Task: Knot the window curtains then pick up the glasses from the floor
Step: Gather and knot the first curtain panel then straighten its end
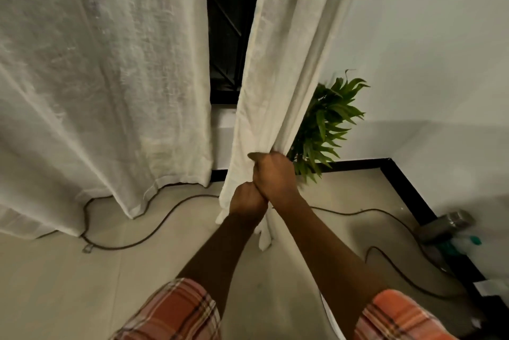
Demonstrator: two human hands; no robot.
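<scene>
Two cream curtains hang over a dark window (228,36). The left curtain (104,78) hangs loose down to the floor. The right curtain (278,64) is gathered into a bunch low down. My right hand (274,174) grips that bunch from the right, fingers curled round the cloth. Just below it my left hand (246,199) grips the same curtain, the two hands touching. The curtain's tail (265,237) dangles beneath them. No glasses are in view.
A green leafy plant (325,127) stands behind the right curtain by the wall. A dark cable (154,235) snakes over the tiled floor. A metal flask (446,224) and small items lie along the black skirting at the right.
</scene>
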